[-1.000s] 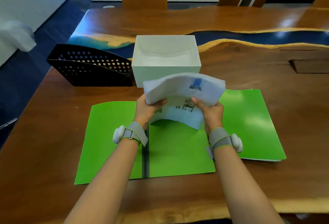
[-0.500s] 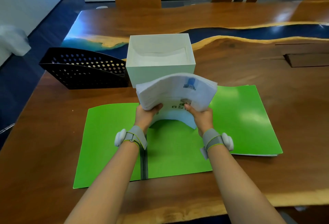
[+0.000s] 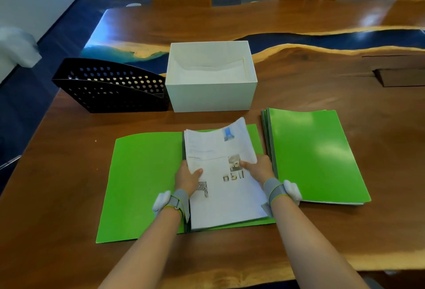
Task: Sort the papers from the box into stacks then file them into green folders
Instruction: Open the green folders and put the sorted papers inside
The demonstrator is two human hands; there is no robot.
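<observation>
A green folder (image 3: 142, 180) lies open on the table in front of me. A stack of printed papers (image 3: 220, 151) rests on its right half, the near end flat and the far end still lifted. My left hand (image 3: 187, 177) grips the stack's left edge and my right hand (image 3: 258, 169) grips its right edge, thumbs on top. Behind the folder stands the white box (image 3: 210, 95) with a few sheets inside. A pile of closed green folders (image 3: 315, 155) lies to the right.
A black perforated file rack (image 3: 110, 86) stands left of the box. The wooden table (image 3: 322, 77) has a blue resin strip across its far part and a dark recessed panel (image 3: 400, 77) at the right. Chair backs stand beyond the table.
Both hands have brought the bent paper stack down from in front of the box onto the open folder's right half, where it now lies mostly flat.
</observation>
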